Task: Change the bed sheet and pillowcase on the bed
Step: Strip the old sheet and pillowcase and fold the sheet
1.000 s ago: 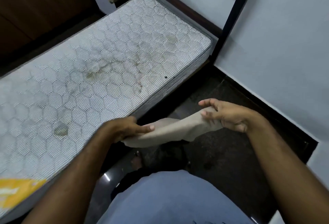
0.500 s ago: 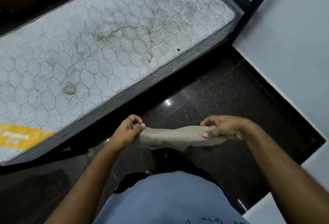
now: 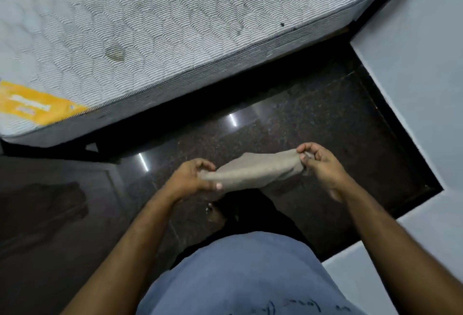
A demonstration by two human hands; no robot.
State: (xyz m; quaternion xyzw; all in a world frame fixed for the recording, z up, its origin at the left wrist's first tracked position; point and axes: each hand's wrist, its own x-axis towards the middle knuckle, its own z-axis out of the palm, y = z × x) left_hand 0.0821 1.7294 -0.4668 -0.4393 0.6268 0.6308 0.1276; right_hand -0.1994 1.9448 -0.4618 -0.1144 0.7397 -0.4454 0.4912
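Pinching the folded beige cloth (image 3: 253,170) at both ends, your left hand (image 3: 190,179) and right hand (image 3: 323,164) hold something light, limp; grip the corners.

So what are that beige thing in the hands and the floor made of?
The beige cloth looks like soft woven fabric, matte: it sags and creases between both hands. The floor looks like polished dark speckled stone, possibly granite, with sharp light reflections.
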